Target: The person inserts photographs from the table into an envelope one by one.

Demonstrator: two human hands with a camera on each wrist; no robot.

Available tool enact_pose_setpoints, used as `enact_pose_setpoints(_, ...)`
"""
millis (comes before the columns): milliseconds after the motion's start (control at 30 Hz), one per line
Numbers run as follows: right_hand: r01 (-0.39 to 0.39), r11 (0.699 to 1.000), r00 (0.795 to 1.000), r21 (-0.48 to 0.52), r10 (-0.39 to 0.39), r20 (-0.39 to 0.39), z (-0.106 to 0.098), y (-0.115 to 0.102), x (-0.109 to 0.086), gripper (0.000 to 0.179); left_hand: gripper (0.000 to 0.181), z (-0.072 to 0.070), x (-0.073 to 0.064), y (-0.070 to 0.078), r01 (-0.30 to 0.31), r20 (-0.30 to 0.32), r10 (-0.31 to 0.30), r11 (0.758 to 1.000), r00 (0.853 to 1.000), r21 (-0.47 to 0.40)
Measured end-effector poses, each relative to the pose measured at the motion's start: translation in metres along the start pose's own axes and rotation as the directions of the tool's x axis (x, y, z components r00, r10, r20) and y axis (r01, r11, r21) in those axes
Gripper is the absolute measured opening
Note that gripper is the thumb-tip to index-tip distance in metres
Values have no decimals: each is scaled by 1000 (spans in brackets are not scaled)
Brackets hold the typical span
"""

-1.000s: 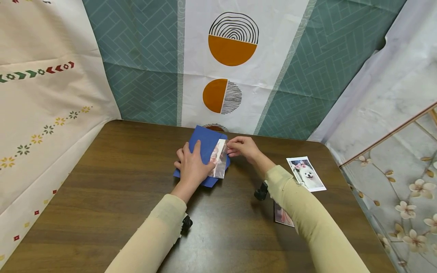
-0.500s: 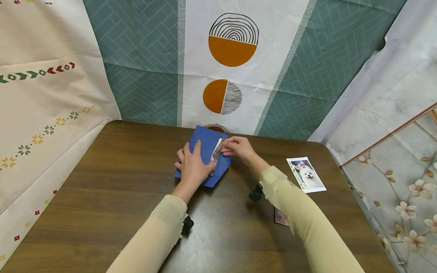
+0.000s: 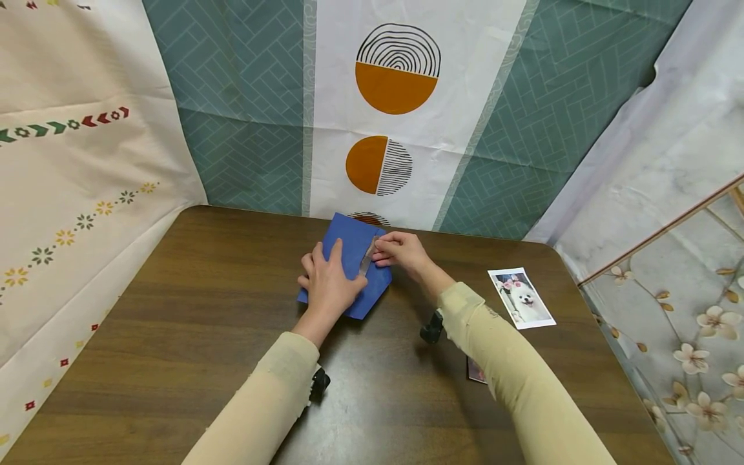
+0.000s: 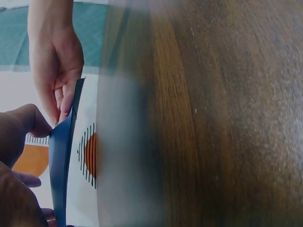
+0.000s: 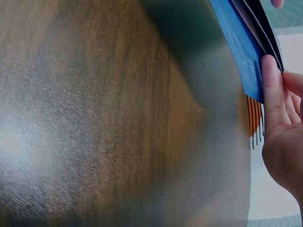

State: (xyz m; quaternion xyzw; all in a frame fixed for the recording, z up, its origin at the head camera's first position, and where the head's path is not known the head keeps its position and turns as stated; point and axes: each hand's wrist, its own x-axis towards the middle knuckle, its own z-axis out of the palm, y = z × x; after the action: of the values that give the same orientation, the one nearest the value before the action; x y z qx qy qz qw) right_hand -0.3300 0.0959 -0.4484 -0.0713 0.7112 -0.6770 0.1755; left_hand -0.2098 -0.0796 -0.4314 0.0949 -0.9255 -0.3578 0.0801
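In the head view, a blue envelope (image 3: 349, 248) with its flap (image 3: 378, 284) open to the right is tilted near the table's back edge. My left hand (image 3: 328, 278) holds it, fingers spread over its face and thumb near the mouth. A narrow strip of a photo in a clear plastic sleeve (image 3: 367, 256) shows at that mouth; the rest is hidden inside. My right hand (image 3: 401, 253) pinches the strip's upper end. From the left wrist, the envelope (image 4: 61, 161) appears nearly edge-on. Seen from the right wrist, one right finger (image 5: 272, 78) lies along the flap side.
On the right of the wooden table (image 3: 192, 361) lies a photo of a white dog (image 3: 523, 298). Another photo (image 3: 476, 371) is mostly covered by my right forearm. A patterned cloth (image 3: 250, 116) hangs behind the table's back edge.
My right hand has moved left, and the sleeved photo has slid into the envelope, from mostly exposed to a narrow strip. My left hand has stayed put on the envelope.
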Motion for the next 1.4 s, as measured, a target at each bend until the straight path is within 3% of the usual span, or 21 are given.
enact_pose_setpoints(900, 6, 999, 1000, 54, -5, -23, 2, -3, 5, 12, 90, -2, 1, 4, 8, 4, -8, 999, 1000, -41)
enact_pose_setpoints(1400, 3, 1000, 1000, 5, -3, -10, 2, -9, 6, 11, 91, -4, 1, 8, -3, -4, 2, 999, 1000, -53)
